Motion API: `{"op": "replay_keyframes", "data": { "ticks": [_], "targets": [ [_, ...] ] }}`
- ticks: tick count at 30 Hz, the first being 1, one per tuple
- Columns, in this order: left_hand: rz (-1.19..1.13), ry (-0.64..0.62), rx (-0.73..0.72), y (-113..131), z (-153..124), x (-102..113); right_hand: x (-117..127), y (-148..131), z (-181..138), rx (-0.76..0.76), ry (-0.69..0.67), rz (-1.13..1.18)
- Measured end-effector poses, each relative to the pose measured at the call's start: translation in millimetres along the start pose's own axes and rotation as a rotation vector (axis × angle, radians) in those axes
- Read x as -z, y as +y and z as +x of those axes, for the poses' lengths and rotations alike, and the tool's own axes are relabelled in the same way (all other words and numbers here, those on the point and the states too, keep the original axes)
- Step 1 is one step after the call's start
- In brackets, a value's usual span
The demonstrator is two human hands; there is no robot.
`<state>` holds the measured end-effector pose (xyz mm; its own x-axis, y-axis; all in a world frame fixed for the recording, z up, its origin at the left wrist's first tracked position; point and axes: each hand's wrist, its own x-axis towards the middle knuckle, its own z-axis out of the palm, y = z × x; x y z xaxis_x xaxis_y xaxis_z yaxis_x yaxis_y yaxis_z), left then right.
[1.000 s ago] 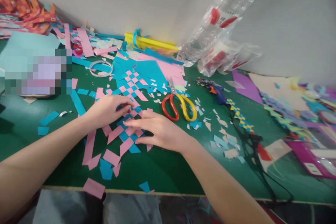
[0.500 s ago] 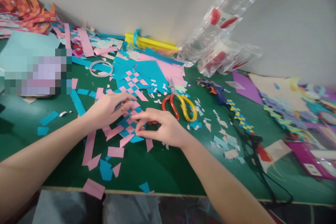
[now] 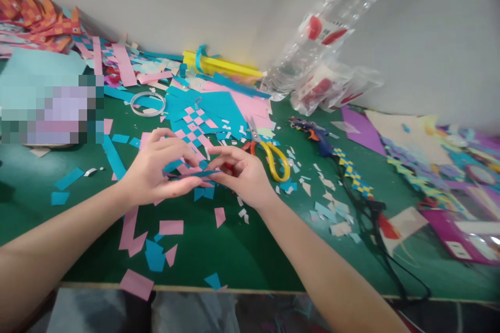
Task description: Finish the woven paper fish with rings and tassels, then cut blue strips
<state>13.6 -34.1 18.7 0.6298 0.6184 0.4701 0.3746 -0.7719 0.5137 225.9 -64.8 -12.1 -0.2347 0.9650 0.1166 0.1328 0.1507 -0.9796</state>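
A woven piece of pink and blue paper strips (image 3: 192, 170) is lifted and tilted between my hands, its near edge turned towards me. My left hand (image 3: 158, 169) is closed on its left side, thumb below and fingers over the top. At the right edge my right hand (image 3: 238, 171) pinches the same paper between thumb and fingers. Behind them a pink-and-blue checkered paper strip (image 3: 195, 124) lies flat. Scissors (image 3: 269, 153) with one red and one yellow handle rest to the right of my right hand, the red one partly hidden by it.
Paper scraps (image 3: 156, 255) are scattered over the green table (image 3: 269, 265). A roll of tape (image 3: 147, 104) lies left of the blue sheets (image 3: 219, 109). A clear plastic bottle (image 3: 312, 36) leans against the wall. Woven orange paper shapes (image 3: 42, 18) are heaped far left.
The woven paper, which lay flat under my fingers, is now raised and tilted. My left hand has turned with its thumb under the paper; my right hand has closed on the right edge.
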Motion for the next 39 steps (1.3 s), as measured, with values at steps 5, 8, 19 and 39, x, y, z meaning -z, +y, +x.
{"op": "replay_keyframes", "data": {
  "ticks": [5, 8, 19, 39],
  "targets": [
    [0.044, -0.018, 0.050, -1.7, -0.9, -6.8, -1.4, 2.7, 0.5, -0.027, 0.047, 0.029],
    [0.009, 0.040, 0.112, -4.9, -1.7, -7.5, -1.2, 3.0, 3.0, -0.038, 0.179, 0.068],
    [-0.011, 0.097, 0.301, -2.7, 0.6, -5.0, 12.3, 9.9, 6.1, 0.063, 0.456, 0.016],
    [-0.044, 0.137, 0.335, -4.7, 0.5, -5.7, 1.8, 0.3, 1.5, 0.285, 0.539, -0.058]
  ]
}}
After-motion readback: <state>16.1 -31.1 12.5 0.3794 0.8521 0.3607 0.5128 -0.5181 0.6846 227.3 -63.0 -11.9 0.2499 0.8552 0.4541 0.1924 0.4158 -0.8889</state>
